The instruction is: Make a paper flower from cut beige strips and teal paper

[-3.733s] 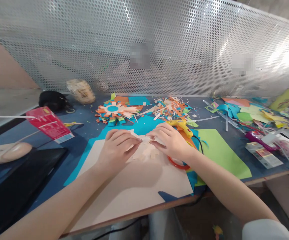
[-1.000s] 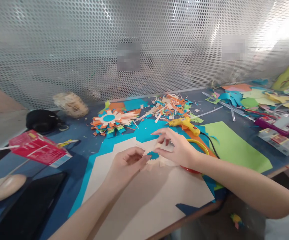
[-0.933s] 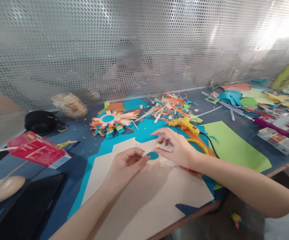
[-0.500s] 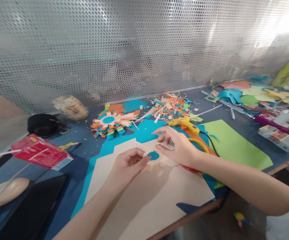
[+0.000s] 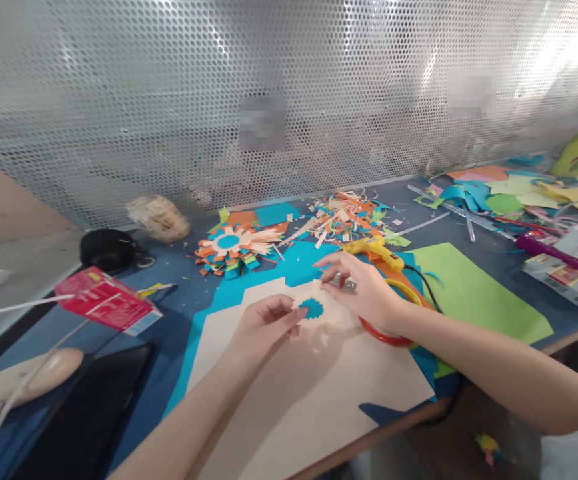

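Note:
A cream paper flower with a toothed blue centre is over a cream paper sheet. My left hand is closed on the flower's left edge, thumb and fingers pinching it. On its right side is my right hand, the fingers curled and apart, the thumb tip close by an upper petal; whether it touches is unclear. Beneath the right hand and wrist show red and yellow loops and a bit of metal, which look like scissors, mostly covered.
Behind lie a layered paper flower, paper scraps and a yellow glue gun. Green paper lies right. Left are a red carton, a black phone-like slab and a black pouch. A perforated metal screen stands behind.
The view has shifted slightly, so everything on the table sits a little further right. My left hand keeps its pinch on the flower. My right hand's fingers have changed little.

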